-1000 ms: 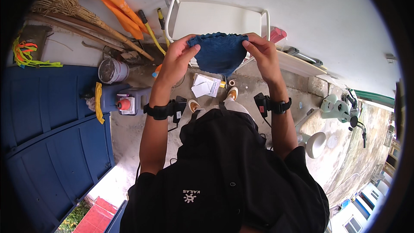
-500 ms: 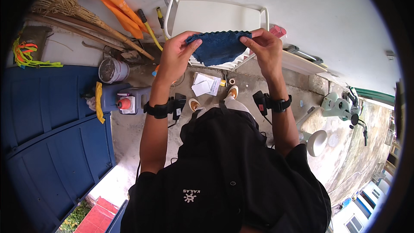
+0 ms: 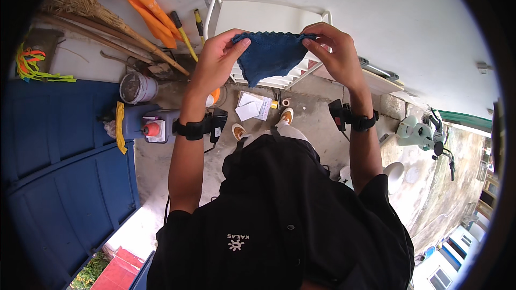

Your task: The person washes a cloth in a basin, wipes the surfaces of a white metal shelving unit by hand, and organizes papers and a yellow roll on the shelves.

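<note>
Blue cloth: at twelve o'clock we hold a blue cloth (image 3: 271,56) in the air, soft and matt, with a scalloped edge along the top and down its left side; it sags to a point toward seven o'clock of itself.
Left grip: our left hand (image 3: 217,59) pinches the cloth's upper left corner, thumb in front, fingers behind.
Right grip: our right hand (image 3: 338,53) pinches the upper right corner just as narrowly.
White rack: behind the cloth, also at twelve, we see a white rack (image 3: 269,13) with a smooth flat top, rounded tube ends and slats beneath.
Papers: near the middle, flat paper sheets (image 3: 248,108) lie on the rough concrete floor (image 3: 215,164); one bears print too small for us to read.
Tape: a ring-shaped roll of tape (image 3: 286,102) lies just right of the papers.
Shirt: at six o'clock our black fabric shirt (image 3: 322,225) carries a white sun-like emblem (image 3: 235,244) beside short white lettering, upside down in our view.
Bucket: toward ten o'clock stands a round, stained bucket (image 3: 138,87).
Broom: farther out at ten leans a bristly straw broom (image 3: 80,0).
Door: between eight and nine we see a blue ribbed door (image 3: 64,145).
Scooter: at three stands a pale green scooter (image 3: 424,131) with dark handlebars.
</note>
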Demonstrator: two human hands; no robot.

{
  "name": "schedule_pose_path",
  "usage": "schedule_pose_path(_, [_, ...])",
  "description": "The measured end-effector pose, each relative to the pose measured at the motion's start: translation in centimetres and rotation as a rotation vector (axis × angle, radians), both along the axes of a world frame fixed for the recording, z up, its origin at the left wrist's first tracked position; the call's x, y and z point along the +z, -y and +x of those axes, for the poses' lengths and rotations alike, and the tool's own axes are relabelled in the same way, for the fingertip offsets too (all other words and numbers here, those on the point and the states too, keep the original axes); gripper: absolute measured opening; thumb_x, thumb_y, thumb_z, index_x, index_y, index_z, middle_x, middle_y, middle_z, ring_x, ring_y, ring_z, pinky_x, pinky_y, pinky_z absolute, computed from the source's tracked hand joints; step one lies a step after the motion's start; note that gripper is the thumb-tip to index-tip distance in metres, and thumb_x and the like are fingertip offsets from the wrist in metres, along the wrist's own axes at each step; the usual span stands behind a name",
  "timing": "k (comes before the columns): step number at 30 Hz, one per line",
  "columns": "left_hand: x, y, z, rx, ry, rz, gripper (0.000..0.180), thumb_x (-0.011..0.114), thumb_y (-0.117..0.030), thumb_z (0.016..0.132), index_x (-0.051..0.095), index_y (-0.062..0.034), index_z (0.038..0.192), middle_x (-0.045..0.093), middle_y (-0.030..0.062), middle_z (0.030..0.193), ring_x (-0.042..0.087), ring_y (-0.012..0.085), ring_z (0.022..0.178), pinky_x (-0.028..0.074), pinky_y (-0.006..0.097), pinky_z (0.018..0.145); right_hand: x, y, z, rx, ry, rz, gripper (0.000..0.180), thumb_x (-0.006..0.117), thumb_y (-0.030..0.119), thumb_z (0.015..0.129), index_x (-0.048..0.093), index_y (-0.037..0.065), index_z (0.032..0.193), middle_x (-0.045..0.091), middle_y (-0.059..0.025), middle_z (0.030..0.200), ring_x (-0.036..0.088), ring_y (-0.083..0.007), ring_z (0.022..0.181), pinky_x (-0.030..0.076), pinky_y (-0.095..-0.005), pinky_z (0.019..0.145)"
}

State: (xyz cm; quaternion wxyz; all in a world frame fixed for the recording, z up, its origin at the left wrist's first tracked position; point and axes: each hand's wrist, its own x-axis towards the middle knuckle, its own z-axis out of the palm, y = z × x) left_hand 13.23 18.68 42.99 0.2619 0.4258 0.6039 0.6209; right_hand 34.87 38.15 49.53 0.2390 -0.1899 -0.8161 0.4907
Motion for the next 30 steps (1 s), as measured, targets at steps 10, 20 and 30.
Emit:
schedule_pose_path(10, [0.8, -0.2, 1.1, -0.183, 0.173, 0.168, 0.046, 0.079, -0.016, 0.106, 0.054, 0.0004, 0.142, 0.072, 0.0162, 0.123, 0.073, 0.0152, 0.102, 0.061, 0.03, 0.088, 3.9, 2.4, -6.2, 0.392, 0.256, 0.7, 0.031, 0.086, 0.021, 0.096, 0.074, 0.002, 0.117, 0.076, -0.0154, 0.089, 0.074, -0.0342, 0.079, 0.06, -0.0416, 0.075])
schedule_pose_path(20, [-14.6, 4.4, 1.3, -0.332, 0.221, -0.167, 0.05, 0.091, -0.021, 0.094, 0.073, 0.0057, 0.132, 0.081, 0.0133, 0.118, 0.075, 0.0194, 0.116, 0.058, 0.034, 0.104, 7.8, 3.0, -6.4, 0.356, 0.103, 0.621, 0.017, 0.081, 0.013, 0.102, 0.075, -0.003, 0.106, 0.072, -0.0105, 0.085, 0.065, -0.0192, 0.077, 0.055, -0.0325, 0.075])
schedule_pose_path(30, [-10.9, 8.8, 1.0, -0.195, 1.026, 0.483, 0.053, 0.069, -0.023, 0.107, 0.059, -0.0013, 0.155, 0.068, 0.0151, 0.152, 0.061, 0.0331, 0.144, 0.044, 0.049, 0.124, 3.2, -0.9, -0.9, 0.036, -0.131, -0.185, 0.027, 0.069, 0.024, 0.114, 0.077, -0.001, 0.116, 0.078, -0.0015, 0.097, 0.068, -0.0065, 0.083, 0.055, -0.0232, 0.076])
